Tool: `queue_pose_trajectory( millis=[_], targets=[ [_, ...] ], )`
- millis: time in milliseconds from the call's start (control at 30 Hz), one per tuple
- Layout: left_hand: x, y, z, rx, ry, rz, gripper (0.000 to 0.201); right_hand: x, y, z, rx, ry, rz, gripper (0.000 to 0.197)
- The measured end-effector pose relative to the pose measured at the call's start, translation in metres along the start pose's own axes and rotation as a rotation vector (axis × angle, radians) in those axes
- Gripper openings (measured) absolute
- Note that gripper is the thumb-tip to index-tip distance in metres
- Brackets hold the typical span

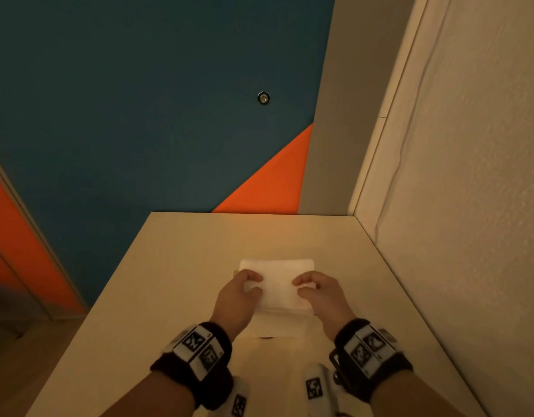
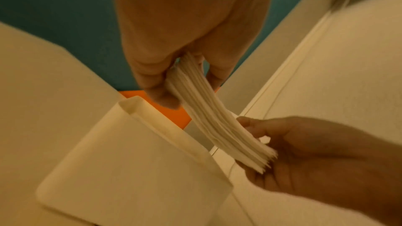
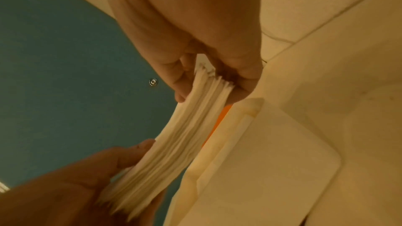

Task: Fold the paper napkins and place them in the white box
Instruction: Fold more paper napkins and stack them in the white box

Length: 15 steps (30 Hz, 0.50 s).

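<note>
The left hand (image 1: 240, 291) and right hand (image 1: 316, 291), each pinching an end of the white folded paper napkin stack (image 1: 277, 284), should square it with the white rectangular plastic holder (image 2: 130, 161) beneath the fingers.
</note>
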<state>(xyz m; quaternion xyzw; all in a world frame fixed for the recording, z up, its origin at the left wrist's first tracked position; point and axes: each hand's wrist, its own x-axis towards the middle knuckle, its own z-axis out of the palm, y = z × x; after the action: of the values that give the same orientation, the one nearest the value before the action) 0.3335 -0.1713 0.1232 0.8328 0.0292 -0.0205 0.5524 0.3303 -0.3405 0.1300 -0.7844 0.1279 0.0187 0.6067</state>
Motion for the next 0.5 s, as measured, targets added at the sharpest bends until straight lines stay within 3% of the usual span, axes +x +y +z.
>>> queue_pose_trajectory(
  millis=[267,500],
  targets=[
    [0.015,-0.014,0.008,0.551,-0.026,-0.041,0.029,0.035,0.02,0.021,-0.364,0.025,-0.052,0.025],
    [0.014,-0.023,0.01,0.752,-0.076,0.073,0.03,0.031,0.026,0.023,-0.699,-0.018,-0.228,0.02]
  ],
)
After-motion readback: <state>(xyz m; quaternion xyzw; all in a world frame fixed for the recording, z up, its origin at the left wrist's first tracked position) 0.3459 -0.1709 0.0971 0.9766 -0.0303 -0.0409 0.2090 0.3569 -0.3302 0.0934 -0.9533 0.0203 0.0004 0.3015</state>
